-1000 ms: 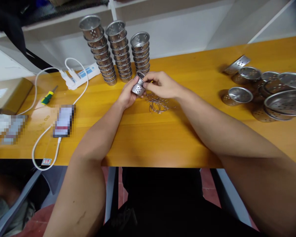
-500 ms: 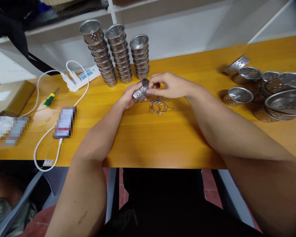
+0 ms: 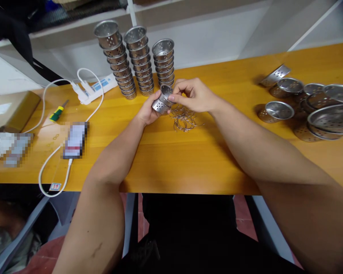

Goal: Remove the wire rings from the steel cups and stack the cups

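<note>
Left hand (image 3: pixel 148 110): cupping a small perforated metal cup (image 3: pixel 161 102) from below, fingers wrapped round its wall, the cup tilting with its open mouth facing up and away. The cup is being held just above the desk (image 3: pixel 188 160), near the middle of the far edge.

Right hand (image 3: pixel 193 95): fingertips pinching together at the cup's rim. Whether a wire ring is sitting between them I cannot tell; the spot is too small to read.

Wire rings (image 3: pixel 184 118): a loose tangle lying on the desk just beside and below both hands, toward the near edge from the cup.

Cup stacks (image 3: pixel 140 61): three upright columns of the same perforated cups standing at the far edge, directly behind the hands, the left column leaning a little.

Loose cups (image 3: pixel 276 111): scattered toward the right edge, some upright, one lying on its side (image 3: pixel 274 75) at the far end of the group.

Large strainers (image 3: pixel 330 120): wider perforated bowls piling up at the right edge, running out of view.

Power strip (image 3: pixel 95 86): white, lying near the far edge left of the stacks, with a white cable (image 3: pixel 50 163) looping across to the near edge.

Screwdriver (image 3: pixel 57 112): green and yellow handle, lying left of the cable loop.

Phone (image 3: pixel 74 140): blurred, lying flat with the cable plugged into its near end.

Box (image 3: pixel 11 109): brown cardboard, sitting at the left edge.
</note>
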`<state>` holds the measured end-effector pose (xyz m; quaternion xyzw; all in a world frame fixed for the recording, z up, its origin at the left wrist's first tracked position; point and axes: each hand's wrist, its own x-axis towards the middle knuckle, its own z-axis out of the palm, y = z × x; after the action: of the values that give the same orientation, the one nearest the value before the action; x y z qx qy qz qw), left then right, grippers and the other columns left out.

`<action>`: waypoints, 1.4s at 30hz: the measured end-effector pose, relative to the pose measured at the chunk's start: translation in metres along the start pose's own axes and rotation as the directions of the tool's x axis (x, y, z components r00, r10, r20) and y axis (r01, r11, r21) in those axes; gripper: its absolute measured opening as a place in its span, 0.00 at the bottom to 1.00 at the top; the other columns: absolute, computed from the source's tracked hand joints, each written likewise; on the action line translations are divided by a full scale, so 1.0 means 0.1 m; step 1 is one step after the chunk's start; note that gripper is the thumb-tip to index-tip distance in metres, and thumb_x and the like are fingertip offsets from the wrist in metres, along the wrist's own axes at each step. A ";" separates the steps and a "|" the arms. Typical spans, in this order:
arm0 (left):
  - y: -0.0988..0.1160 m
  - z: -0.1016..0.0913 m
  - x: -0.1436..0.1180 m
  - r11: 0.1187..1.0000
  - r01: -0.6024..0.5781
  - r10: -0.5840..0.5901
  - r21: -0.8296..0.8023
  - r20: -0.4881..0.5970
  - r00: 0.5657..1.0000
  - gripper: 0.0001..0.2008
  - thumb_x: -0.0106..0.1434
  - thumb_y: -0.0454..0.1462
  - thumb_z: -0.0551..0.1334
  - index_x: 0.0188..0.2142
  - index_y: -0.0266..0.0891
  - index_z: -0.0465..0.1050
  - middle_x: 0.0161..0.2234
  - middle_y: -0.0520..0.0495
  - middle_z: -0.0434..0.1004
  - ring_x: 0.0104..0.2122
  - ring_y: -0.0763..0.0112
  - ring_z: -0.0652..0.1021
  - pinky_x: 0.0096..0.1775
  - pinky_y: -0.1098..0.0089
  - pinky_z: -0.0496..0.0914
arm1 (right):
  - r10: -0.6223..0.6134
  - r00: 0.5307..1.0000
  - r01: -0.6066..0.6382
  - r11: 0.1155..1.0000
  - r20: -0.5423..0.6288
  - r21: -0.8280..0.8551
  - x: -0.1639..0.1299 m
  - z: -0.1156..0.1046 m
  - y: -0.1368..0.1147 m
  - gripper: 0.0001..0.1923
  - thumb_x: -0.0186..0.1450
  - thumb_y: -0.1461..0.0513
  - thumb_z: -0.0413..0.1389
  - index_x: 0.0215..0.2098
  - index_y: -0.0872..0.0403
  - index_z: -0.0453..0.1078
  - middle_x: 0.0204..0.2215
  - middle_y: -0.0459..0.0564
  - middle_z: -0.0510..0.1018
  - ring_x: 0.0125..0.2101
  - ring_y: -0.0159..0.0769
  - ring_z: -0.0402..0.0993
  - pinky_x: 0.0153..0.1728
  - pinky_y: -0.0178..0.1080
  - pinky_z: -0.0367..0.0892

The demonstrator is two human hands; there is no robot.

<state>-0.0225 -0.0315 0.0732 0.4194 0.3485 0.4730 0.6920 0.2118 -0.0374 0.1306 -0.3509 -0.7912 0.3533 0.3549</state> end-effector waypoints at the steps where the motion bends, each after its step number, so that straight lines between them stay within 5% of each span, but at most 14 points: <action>1: 0.00 0.00 0.00 1.000 0.004 -0.004 0.007 -0.011 1.000 0.22 0.84 0.58 0.70 0.60 0.45 0.90 0.54 0.39 0.97 0.60 0.48 0.96 0.43 0.63 0.90 | 0.036 0.999 -0.036 0.999 -0.013 -0.008 0.00 0.01 -0.01 0.44 0.69 0.17 0.74 0.37 0.43 0.75 0.43 0.57 0.85 0.54 0.60 0.83 0.61 0.62 0.87; 6: -0.03 0.01 0.00 1.000 -0.016 0.017 0.008 -0.038 0.999 0.25 0.82 0.60 0.71 0.62 0.47 0.88 0.52 0.40 0.95 0.59 0.44 0.95 0.45 0.59 0.90 | 0.153 0.983 -0.143 0.985 -0.097 0.098 0.01 -0.02 -0.02 0.48 0.69 0.12 0.70 0.39 0.43 0.70 0.37 0.54 0.80 0.48 0.58 0.82 0.53 0.59 0.86; 10: -0.07 -0.05 0.05 0.999 -0.035 0.036 0.030 -0.047 0.998 0.29 0.79 0.64 0.72 0.62 0.47 0.87 0.49 0.41 0.94 0.48 0.51 0.95 0.42 0.61 0.87 | 0.180 0.974 -0.137 0.951 -0.136 0.276 0.00 -0.20 0.12 0.44 0.75 0.16 0.66 0.41 0.43 0.71 0.33 0.49 0.75 0.37 0.45 0.71 0.46 0.53 0.83; 15: -0.06 -0.10 0.14 0.996 -0.066 0.072 0.058 -0.121 0.990 0.29 0.76 0.61 0.76 0.64 0.47 0.86 0.53 0.40 0.95 0.48 0.55 0.95 0.40 0.65 0.83 | 0.356 0.932 -0.350 0.933 0.070 -0.081 -0.02 -0.36 0.39 0.30 0.83 0.35 0.73 0.37 0.48 0.81 0.29 0.51 0.83 0.31 0.42 0.74 0.42 0.51 0.82; 18: -0.06 -0.08 0.14 0.994 -0.066 0.078 0.085 -0.152 0.985 0.27 0.75 0.60 0.77 0.62 0.48 0.85 0.54 0.39 0.96 0.53 0.52 0.97 0.43 0.64 0.84 | 0.388 0.902 -0.337 0.906 0.187 -0.255 -0.03 -0.36 0.54 0.26 0.81 0.41 0.76 0.34 0.49 0.83 0.29 0.52 0.86 0.31 0.45 0.80 0.42 0.51 0.84; 21: -0.07 -0.07 0.12 0.994 -0.062 0.074 0.088 -0.139 0.988 0.25 0.76 0.59 0.79 0.59 0.47 0.85 0.52 0.40 0.95 0.51 0.53 0.97 0.44 0.63 0.85 | 0.367 0.916 -0.305 0.900 0.164 -0.313 -0.02 -0.39 0.59 0.27 0.78 0.39 0.81 0.37 0.50 0.85 0.31 0.53 0.87 0.36 0.49 0.86 0.50 0.55 0.88; 24: -0.11 -0.08 0.13 0.994 -0.068 0.077 0.089 -0.098 0.992 0.23 0.74 0.57 0.82 0.56 0.47 0.86 0.50 0.42 0.95 0.49 0.55 0.96 0.47 0.62 0.87 | 0.291 0.952 -0.263 0.935 0.092 -0.238 -0.01 -0.39 0.52 0.33 0.74 0.32 0.84 0.50 0.51 0.91 0.46 0.59 0.95 0.48 0.59 0.92 0.62 0.63 0.91; 27: -0.15 -0.11 0.15 0.989 -0.117 0.120 0.091 -0.029 0.992 0.26 0.69 0.58 0.87 0.53 0.47 0.88 0.49 0.42 0.96 0.50 0.54 0.95 0.49 0.60 0.89 | 0.155 0.983 -0.149 0.986 0.093 -0.072 0.00 -0.27 0.45 0.49 0.68 0.24 0.84 0.70 0.47 0.89 0.69 0.61 0.93 0.64 0.66 0.92 0.71 0.67 0.90; 30: -0.18 -0.15 0.17 0.982 -0.157 0.154 0.107 0.033 0.987 0.33 0.62 0.62 0.91 0.52 0.45 0.88 0.51 0.42 0.96 0.51 0.54 0.94 0.54 0.59 0.90 | 0.018 0.998 -0.020 0.999 0.068 0.027 0.03 -0.08 0.50 0.64 0.64 0.15 0.80 0.78 0.48 0.85 0.75 0.62 0.89 0.72 0.73 0.89 0.76 0.72 0.87; 36: -0.21 -0.19 0.20 0.977 -0.167 0.157 0.130 0.089 0.984 0.38 0.58 0.62 0.94 0.56 0.45 0.88 0.55 0.40 0.95 0.57 0.48 0.94 0.64 0.46 0.90 | -0.042 0.999 0.041 0.997 0.007 0.068 0.09 -0.02 0.75 0.61 0.67 0.14 0.77 0.75 0.49 0.86 0.64 0.62 0.93 0.58 0.66 0.93 0.69 0.71 0.91; 42: -0.23 -0.19 0.21 0.982 -0.153 0.149 0.111 0.045 0.988 0.35 0.62 0.59 0.93 0.56 0.43 0.86 0.53 0.41 0.93 0.60 0.47 0.94 0.66 0.47 0.89 | -0.081 0.996 0.082 0.996 -0.033 0.032 0.09 -0.04 0.78 0.63 0.62 0.13 0.79 0.71 0.49 0.86 0.61 0.60 0.90 0.49 0.56 0.89 0.56 0.62 0.93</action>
<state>-0.0242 -0.0120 0.0431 0.4920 0.3295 0.4959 0.6352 0.2341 0.0109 0.0726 -0.3181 -0.7930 0.3462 0.3875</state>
